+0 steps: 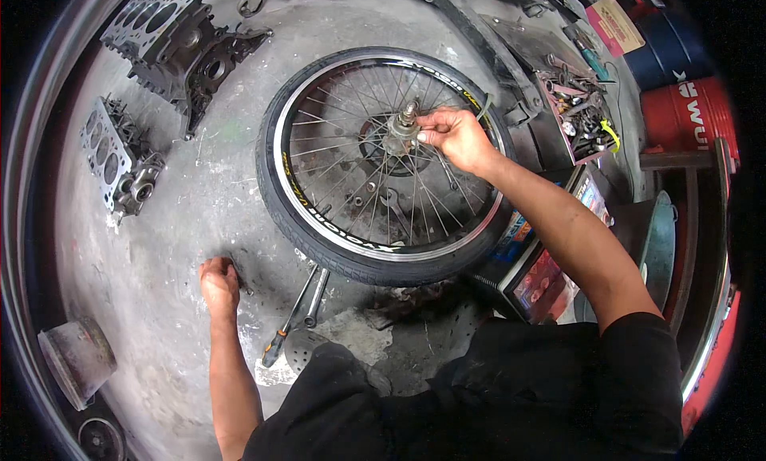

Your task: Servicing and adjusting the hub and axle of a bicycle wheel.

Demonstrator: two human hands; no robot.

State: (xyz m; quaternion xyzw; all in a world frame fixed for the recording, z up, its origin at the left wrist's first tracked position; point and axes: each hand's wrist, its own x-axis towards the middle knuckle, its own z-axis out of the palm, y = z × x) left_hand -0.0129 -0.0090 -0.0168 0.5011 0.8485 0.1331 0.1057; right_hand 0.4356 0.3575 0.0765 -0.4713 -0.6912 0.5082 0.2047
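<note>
While the wheel (pixel 359 265) is lying on its side in the middle of our view, we are seeing the work centring on its hub (pixel 397 137); the tyre (pixel 270 191) is sitting in place around the outside, and the axle (pixel 409 112) is standing up out of the hub, so we are judging the hub work to be partway along; small metal rings (pixel 371 187) are lying within the wheel's circle beside a spanner (pixel 395 203), perhaps hinting at parts already off; how much is remaining inside the hub, we cannot tell.

Now we are turning to the hands; the right hand (pixel 461 139) is reaching across the tyre from the lower right, back upward, thumb and fingertips pinching together at the hub's side; whether they are gripping the axle or some small piece, we cannot tell; well apart, the left hand (pixel 219 284) is hanging low over the bare floor (pixel 175 230), fingers curling under; its palm is hiding from us, so we cannot tell whether it is holding anything; a screwdriver (pixel 275 347) and a long wrench (pixel 317 299) are lying to its right, near the tyre.
</note>
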